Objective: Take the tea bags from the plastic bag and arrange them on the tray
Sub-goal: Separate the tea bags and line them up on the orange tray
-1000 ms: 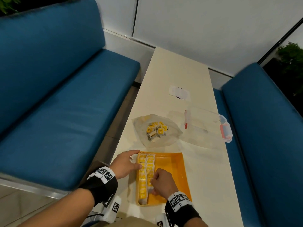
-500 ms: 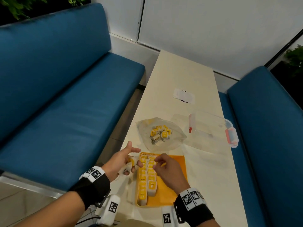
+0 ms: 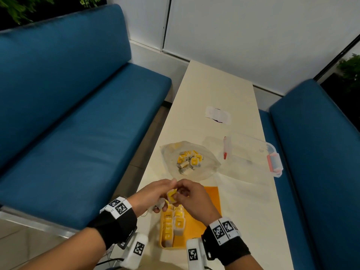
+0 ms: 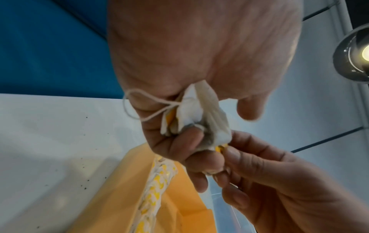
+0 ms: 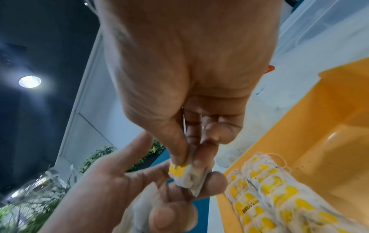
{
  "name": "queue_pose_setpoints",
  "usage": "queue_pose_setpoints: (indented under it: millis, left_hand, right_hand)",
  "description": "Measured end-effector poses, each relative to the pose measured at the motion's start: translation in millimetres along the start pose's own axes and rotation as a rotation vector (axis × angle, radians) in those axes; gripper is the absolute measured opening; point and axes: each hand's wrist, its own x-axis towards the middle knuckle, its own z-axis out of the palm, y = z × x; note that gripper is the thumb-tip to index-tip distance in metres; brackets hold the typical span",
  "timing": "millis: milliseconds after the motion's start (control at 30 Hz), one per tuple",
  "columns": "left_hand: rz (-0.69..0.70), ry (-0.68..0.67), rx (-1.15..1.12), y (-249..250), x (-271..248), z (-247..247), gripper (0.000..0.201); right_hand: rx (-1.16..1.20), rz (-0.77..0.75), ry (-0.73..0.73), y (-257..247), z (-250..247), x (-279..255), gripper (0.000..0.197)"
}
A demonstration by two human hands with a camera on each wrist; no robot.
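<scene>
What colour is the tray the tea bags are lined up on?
Orange-yellow; the tray shows best in the right wrist view, beside the tea bags.

Standing lengthwise between two blue benches (image 3: pixel 74 133), a long cream table (image 3: pixel 214 90). Lying on its right side, a clear plastic container (image 3: pixel 251 156) with a red latch (image 3: pixel 273 162) at its right end and a red-tipped pen (image 3: pixel 225 148) at its left. Resting farther along, a small white paper (image 3: pixel 218 114). Showing at the far corners, green plants (image 3: pixel 350 69). Glowing overhead, a round ceiling lamp (image 5: pixel 30 81).
</scene>
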Motion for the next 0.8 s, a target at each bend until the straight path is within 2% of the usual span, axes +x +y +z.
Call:
queue_pose_setpoints:
  millis: [67,167,300,433,567,700,800]
  left_hand:
    - [0.059,0.016,0.08,-3.8,-2.0,-2.9,0.035]
    - [0.124,0.078,0.154,-11.0,1.0,-3.6,0.024]
    - [0.193,0.174,0.16,-10.8,4.8,-0.8,0.011]
    - [0.224,0.197,0.225,-10.4,4.8,-1.5,0.012]
    - [0.214,0.236,0.283,-12.5,6.7,-4.2,0.017]
    - [0.266,0.214,0.255,-10.6,5.2,-3.3,0.012]
    - [0.286,0.224,0.291,-9.3,4.5,-2.5,0.005]
  right_hand:
    - [0.095,0.046,0.03,1.4,-4.7,0.6,0.025]
    - [0.212,0.065,0.039,4.9,-8.0,2.6,0.026]
    - [0.211,0.073,0.057,9.6,-8.7,4.6,0.009]
    - [0.13,0.059,0.102,13.3,-11.8,8.0,0.015]
    - [0.191,0.027,0.081,9.7,-15.0,5.8,0.011]
    - [0.292,0.052,0.097,8.4,-14.3,5.4,0.008]
    - [0.267,0.063,0.118,10.3,-13.0,7.6,0.008]
